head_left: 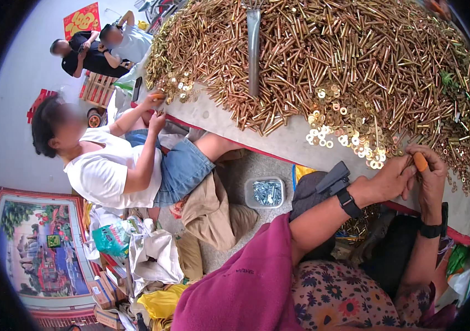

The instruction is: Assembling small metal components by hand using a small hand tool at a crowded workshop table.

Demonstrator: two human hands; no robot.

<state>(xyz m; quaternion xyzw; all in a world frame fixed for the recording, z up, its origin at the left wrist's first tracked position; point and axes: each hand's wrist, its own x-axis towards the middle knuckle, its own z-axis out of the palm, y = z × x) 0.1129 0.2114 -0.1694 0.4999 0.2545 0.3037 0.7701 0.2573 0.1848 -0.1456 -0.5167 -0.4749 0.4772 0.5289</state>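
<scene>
My left hand (394, 179) and my right hand (432, 171) meet at the table's near edge, fingers pinched together. An orange finger cover (420, 161) sits on one digit of the right hand. Whatever small piece they hold between them is hidden by the fingers. Just beyond lie loose gold-coloured washers (359, 138), spread on the grey tabletop (284, 140). Behind these rises a large heap of thin copper- and brass-coloured metal rods (323, 55). Small ring-like pieces (461, 157) lie to the right of my hands.
A metal-handled tool (253, 55) lies on the heap. To the left, a seated co-worker in a white shirt (108, 163) works at the table edge. A plastic tub (249, 194) of silvery screws stands on the floor, near bags and cartons (105, 289). Two people stand farther back.
</scene>
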